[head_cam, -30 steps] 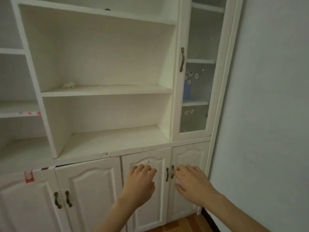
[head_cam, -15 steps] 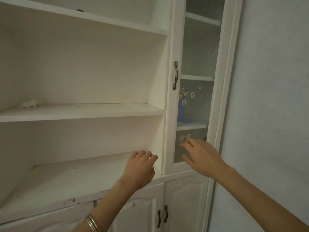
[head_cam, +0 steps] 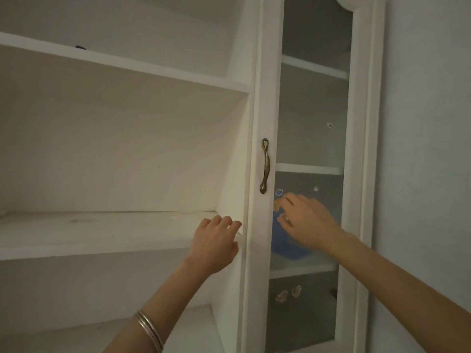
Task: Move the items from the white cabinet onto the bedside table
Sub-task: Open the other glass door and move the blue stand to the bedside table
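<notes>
Items, apparently a blue thing [head_cam: 290, 248], sit behind the shut glass door [head_cam: 308, 149]; both hands, left hand [head_cam: 216, 244] and right hand [head_cam: 307, 220], are empty and spread, so a hasty pull on the handle [head_cam: 265, 165] might jolt them.

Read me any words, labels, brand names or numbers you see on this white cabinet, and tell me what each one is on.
No readable text anywhere.
Small stickers on the glass cabinet door: a blue sticker and two tan stickers, too small and blurred to show any lettering.
Blue object behind the glass: no legible label.
Bronze metal door handle and silver bangles: no markings visible.
</notes>
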The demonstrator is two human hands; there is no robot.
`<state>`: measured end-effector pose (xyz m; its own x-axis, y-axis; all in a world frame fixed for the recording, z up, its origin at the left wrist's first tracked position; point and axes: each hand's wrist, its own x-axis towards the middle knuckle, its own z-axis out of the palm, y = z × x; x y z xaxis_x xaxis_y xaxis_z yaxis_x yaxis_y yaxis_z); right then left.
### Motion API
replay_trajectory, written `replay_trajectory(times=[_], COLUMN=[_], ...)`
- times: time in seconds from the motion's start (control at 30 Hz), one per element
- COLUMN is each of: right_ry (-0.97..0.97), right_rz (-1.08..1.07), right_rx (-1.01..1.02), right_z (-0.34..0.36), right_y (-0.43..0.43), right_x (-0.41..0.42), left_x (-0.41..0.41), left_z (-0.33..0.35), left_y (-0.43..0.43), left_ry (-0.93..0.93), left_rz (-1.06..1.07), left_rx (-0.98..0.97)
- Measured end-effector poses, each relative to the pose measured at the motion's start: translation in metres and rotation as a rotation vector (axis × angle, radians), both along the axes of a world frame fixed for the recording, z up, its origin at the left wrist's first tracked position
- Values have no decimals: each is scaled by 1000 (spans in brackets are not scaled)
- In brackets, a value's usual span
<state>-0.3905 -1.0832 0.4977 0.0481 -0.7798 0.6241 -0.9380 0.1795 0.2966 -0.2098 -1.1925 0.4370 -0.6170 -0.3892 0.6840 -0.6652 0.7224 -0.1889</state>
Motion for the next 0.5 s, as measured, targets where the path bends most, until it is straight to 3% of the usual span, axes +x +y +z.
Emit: replay_trajectory(times=[0.27, 0.5], right_ry=[-138, -501], right_rz=[38, 192], right_rx=[-135, -260], right_z=[57, 72], right_y=[-62, -95], right_x=[-23, -23], left_x=[-39, -52], left_z=[30, 28], left_y=[-63, -86], left_ry=[68, 129], left_rz=[-60, -181], left_rx=[-68, -112])
